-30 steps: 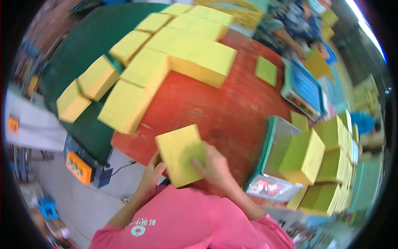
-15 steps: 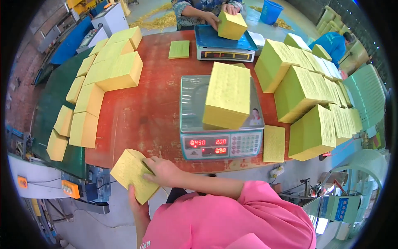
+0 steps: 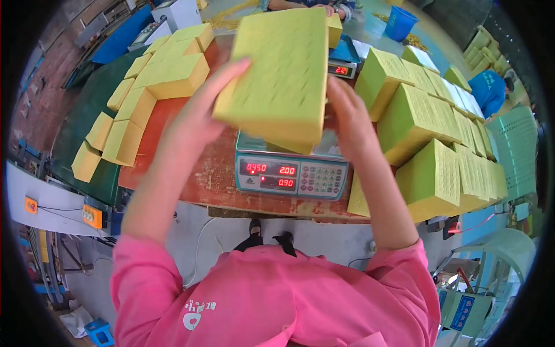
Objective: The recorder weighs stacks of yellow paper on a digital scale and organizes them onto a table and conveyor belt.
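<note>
A thick block of yellow paper sheets [image 3: 280, 69], its top dotted with small slits, is between my two hands over the near scale [image 3: 292, 175]. My left hand [image 3: 215, 98] grips its left side, with the thumb at the upper edge. On the right side, my right hand [image 3: 351, 113] is closed against it, the fingers partly hidden behind the block. A thinner yellow layer shows under the block's front edge. The block covers most of the scale's pan, so I cannot tell whether it rests there or is lifted. Red digits glow on the scale's display.
Yellow paper blocks [image 3: 173, 78] line the red table's left side, partly over a green surface [image 3: 72, 118]. More blocks [image 3: 428, 179] fill the right side. A second scale [image 3: 342, 69] stands opposite, where another person's hands [image 3: 332, 8] show. A blue bin [image 3: 400, 24] stands beyond.
Both hands have moved from the table's near left edge up to the scale and now grip the large block there. The smaller stack they held is no longer seen separately. My view has shifted.
</note>
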